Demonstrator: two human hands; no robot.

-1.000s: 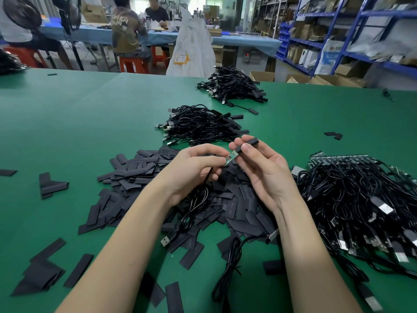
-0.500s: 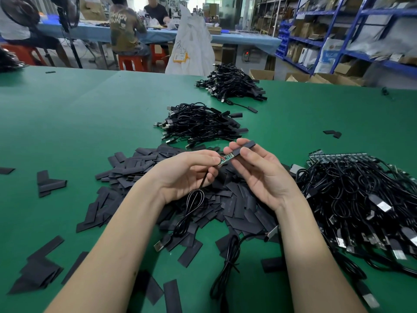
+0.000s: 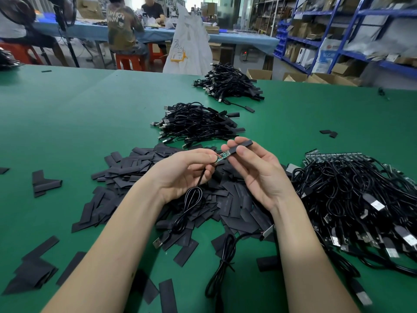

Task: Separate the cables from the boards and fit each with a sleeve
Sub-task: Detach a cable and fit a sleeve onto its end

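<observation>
While pinching the board (image 3: 222,156), left hand (image 3: 185,170) fingers (image 3: 208,157); right hand (image 3: 259,175) fingers (image 3: 240,152) pinched round the sleeve (image 3: 242,145).

Two bare forearms come in from the lower edge of the view, each ending in a bare hand: the left hand (image 3: 180,175) and the right hand (image 3: 259,175). No sleeve reaches the visible part of either arm, and neither wrist carries a watch or band. The fingers show no rings and no gloves. The fingernails (image 3: 239,151) are short, plain and unpainted
</observation>
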